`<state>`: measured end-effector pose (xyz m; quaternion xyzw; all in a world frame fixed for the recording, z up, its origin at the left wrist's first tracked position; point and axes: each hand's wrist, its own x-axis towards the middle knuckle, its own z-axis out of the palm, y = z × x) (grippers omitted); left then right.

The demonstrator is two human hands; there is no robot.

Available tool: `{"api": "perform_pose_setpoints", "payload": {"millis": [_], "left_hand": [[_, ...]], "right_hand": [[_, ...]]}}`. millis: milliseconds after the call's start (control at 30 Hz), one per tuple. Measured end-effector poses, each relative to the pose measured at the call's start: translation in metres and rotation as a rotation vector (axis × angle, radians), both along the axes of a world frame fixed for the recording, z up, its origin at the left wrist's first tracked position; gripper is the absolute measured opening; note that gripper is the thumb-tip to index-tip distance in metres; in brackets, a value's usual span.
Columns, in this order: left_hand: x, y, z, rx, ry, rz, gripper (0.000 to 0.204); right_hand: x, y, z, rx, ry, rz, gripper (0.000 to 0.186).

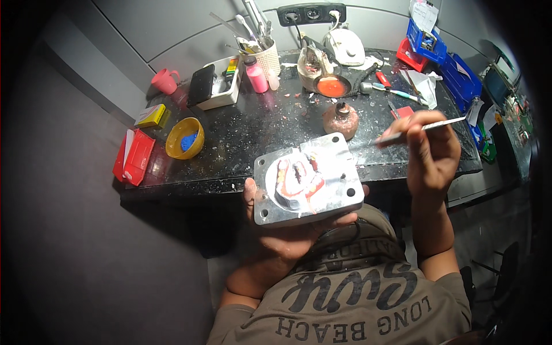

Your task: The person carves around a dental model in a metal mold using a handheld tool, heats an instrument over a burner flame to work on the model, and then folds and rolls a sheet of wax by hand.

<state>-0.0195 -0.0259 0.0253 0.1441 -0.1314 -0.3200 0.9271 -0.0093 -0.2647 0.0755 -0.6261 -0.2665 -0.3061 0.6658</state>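
A metal dental flask half (336, 202) rests in my left hand (287, 244), in front of the bench edge. My palm supports it from below, with fingers along its sides. In the flask sits a horseshoe-shaped denture piece with pink-red wax (315, 188) and pale teeth, set in white material. My right hand (434, 155) is raised to the right of the flask. Between its closed fingers is a slim metal wax knife (397, 137), one end pointing left toward the flask without touching it. Behind the flask stands a round alcohol burner (340, 122) with a dark top.
On the dark, debris-strewn bench (230, 146) are a yellow bowl (198, 129) with blue material, a red box (141, 158), a pink bottle (257, 79), a pan of red wax (332, 87) and a toothbrush (402, 95). Blue bins (460, 77) line the right side.
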Motion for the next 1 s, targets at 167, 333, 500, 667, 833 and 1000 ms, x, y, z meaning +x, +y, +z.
{"api": "perform_pose_setpoints", "payload": {"millis": [167, 333, 500, 667, 833, 1000], "left_hand": [[-0.002, 0.000, 0.002, -0.249, 0.111, -0.175, 0.123], [-0.010, -0.002, 0.008, -0.356, 0.552, -0.334, 0.085], [-0.019, -0.012, 0.046, 0.365, 0.243, -0.115, 0.066], [-0.016, -0.005, 0.045, 0.303, 0.312, -0.226, 0.060], [-0.021, -0.008, 0.051, 0.545, 0.164, -0.169, 0.059], [-0.017, 0.000, 0.024, 0.427, 0.045, -0.125, 0.063]], "right_hand": [[0.036, -0.029, -0.008, -0.007, 0.123, -0.239, 0.016], [0.068, -0.041, -0.032, -0.047, 0.229, -0.288, 0.016], [0.076, -0.045, -0.039, 0.038, 0.224, -0.225, 0.016], [0.084, -0.043, -0.027, -0.035, 0.163, -0.284, 0.015], [0.095, -0.043, -0.034, -0.005, 0.201, -0.232, 0.014], [0.099, -0.035, -0.037, -0.017, 0.242, -0.222, 0.015]]}}
